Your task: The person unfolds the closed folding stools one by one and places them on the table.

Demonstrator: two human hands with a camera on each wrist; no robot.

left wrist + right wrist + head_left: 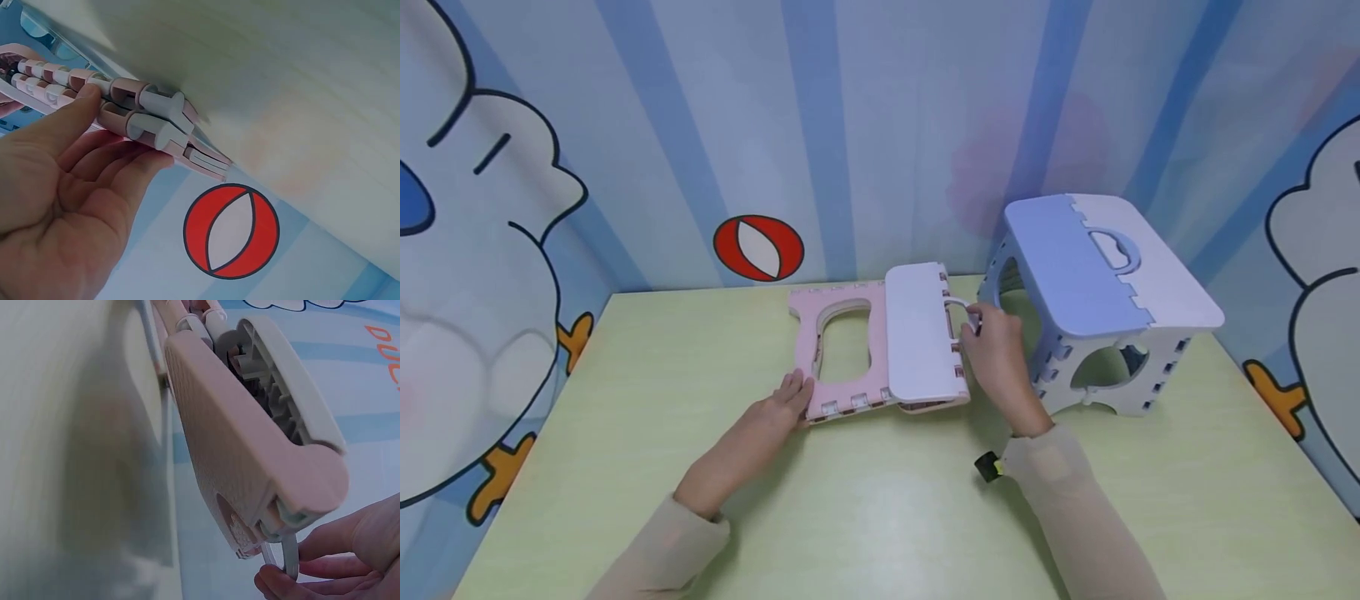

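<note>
A pink and white folding stool (842, 392) lies on its side, partly folded, its white seat panel (921, 333) on the right. At its lower left corner my left hand (775, 408) holds the leg end; in the left wrist view the thumb and fingers of that hand (69, 194) lie on either side of the hinged edge (147, 115). My right hand (1000, 354) pinches the white handle at the seat's right edge. The right wrist view shows the fingers of this hand (337, 562) round the handle loop (290, 555), below the pink panel (231, 425).
A blue and white folding stool (1105, 267) stands unfolded on the table (880, 517) to the right, close to my right hand. Behind the table hangs a striped blue backdrop (887, 133) with cartoon figures. A small black object (988, 467) is at the right sleeve cuff.
</note>
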